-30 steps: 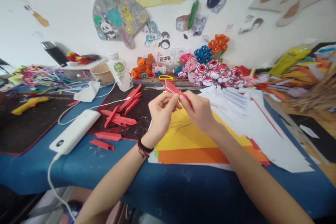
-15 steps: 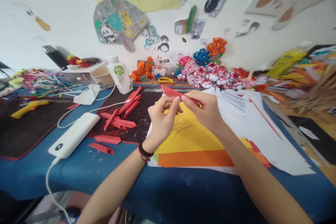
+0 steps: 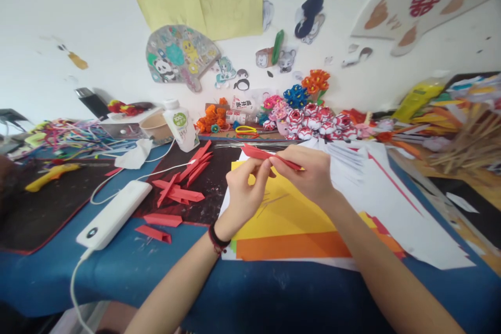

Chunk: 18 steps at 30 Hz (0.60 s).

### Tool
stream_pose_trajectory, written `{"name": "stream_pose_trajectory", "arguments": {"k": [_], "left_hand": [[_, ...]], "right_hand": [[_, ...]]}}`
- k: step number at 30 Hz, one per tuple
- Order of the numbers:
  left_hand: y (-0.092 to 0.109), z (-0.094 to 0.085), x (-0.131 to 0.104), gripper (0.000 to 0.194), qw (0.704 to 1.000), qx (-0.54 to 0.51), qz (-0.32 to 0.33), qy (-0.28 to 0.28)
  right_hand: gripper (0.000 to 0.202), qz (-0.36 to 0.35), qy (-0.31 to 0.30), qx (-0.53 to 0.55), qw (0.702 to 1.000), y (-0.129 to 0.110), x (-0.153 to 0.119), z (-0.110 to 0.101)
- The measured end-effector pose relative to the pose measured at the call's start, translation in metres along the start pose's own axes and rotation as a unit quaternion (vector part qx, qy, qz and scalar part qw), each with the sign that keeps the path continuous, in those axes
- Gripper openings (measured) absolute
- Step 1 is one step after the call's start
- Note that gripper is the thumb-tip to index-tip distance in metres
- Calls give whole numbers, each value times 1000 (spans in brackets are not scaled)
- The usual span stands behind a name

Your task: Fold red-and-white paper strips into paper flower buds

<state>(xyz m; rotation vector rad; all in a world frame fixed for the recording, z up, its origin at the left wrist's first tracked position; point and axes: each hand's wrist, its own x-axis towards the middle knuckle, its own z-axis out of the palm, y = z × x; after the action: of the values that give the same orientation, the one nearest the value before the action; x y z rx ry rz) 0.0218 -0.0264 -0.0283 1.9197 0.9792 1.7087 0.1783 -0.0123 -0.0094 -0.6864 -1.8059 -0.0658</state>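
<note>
Between my two hands is a strip of folded red paper [image 3: 254, 152], held above a stack of coloured sheets. My left hand [image 3: 247, 190] pinches it near its middle with thumb and forefinger. My right hand [image 3: 307, 171] grips its right part, and the fingers hide some of it. Below lie a yellow sheet [image 3: 289, 214] and an orange sheet [image 3: 289, 247], with thin wire-like pieces on the yellow one. To the left, several folded red paper pieces [image 3: 183, 194] are piled on a dark mat [image 3: 213, 188].
A white power bank [image 3: 113, 214] with cables lies at left. A white bottle [image 3: 180, 125] stands behind the red pieces. Paper flowers [image 3: 313, 120] line the wall. White sheets [image 3: 407, 229] spread to the right. A yellow glue gun [image 3: 52, 176] rests on the left mat.
The camera view has tilted up, so the scene sits lower. The red paper has turned a little and its left end looks narrower. Both hands still hold it.
</note>
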Motion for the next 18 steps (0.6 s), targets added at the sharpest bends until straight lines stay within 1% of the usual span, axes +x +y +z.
{"name": "stream_pose_trajectory", "arguments": {"k": [2,3,5,8,10,14,18], "left_hand": [[0,-3,3,27,1000,6,16,-18],[-1,-4,5,26,1000,-6,5,-28],[-5,-6,8,24,996,-52,-45,-49],[-11,-6,12,36,981,-140,-113,-72],[-13,-5,13,41,975,-167,-128,-71],[-13,-4,14,44,977,-150,-139,-66],[-14,-5,15,46,977,-156,-147,-21]], "right_hand": [[27,-36,15,-36,999,0,0,-3],[26,-50,23,-50,997,0,0,-4],[25,-84,40,-83,992,2,0,-5],[23,-152,57,-150,975,7,-1,-6],[20,-191,52,-185,963,11,-2,-5],[19,-234,42,-208,949,15,-4,-4],[21,-244,30,-218,944,14,-4,-3]]}}
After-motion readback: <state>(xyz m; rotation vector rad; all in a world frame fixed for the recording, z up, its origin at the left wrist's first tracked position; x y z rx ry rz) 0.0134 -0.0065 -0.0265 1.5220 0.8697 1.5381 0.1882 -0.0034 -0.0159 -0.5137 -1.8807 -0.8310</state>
